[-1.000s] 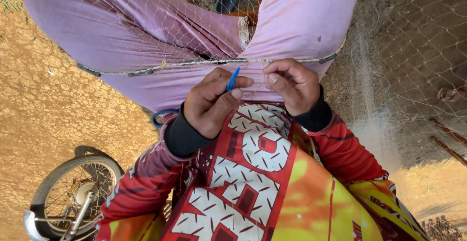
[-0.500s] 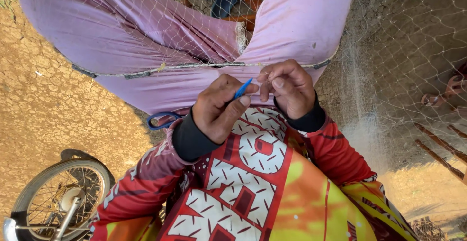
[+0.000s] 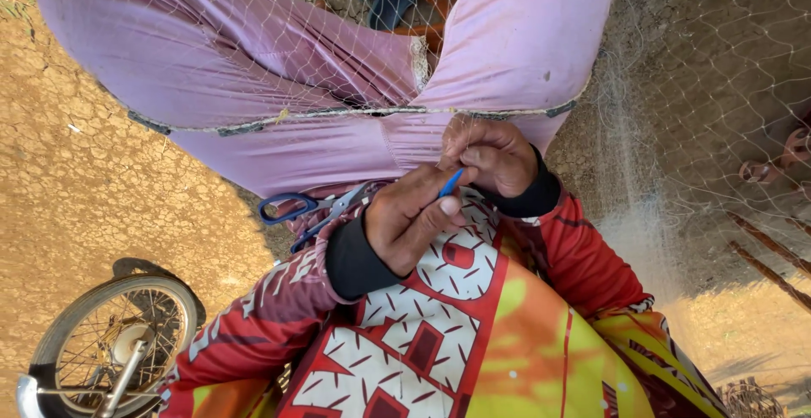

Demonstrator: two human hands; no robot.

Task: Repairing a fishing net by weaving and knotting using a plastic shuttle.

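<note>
Net-mending mid-stitch: left hand point(image 3: 414, 224) grips the blue netting needle point(image 3: 450, 183) at the net's edge rope point(image 3: 338, 115) over the lap, right hand point(image 3: 490, 154) fingers pinching mesh; next likely calls for a steady pull through.

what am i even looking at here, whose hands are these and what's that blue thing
This is one view from a camera worn on a person's head, looking down at their own lap and two bare hands. There is no machine. The left hand pinches a small blue tool, thin like a netting needle. The right hand grips the fine fishing net at its corded edge, which stretches across the lilac trousers. Blue-handled scissors lie on the lap beside the left wrist. The sleeves are red and patterned. Below is cracked dry ground, with a wheel at the lower left.
</note>
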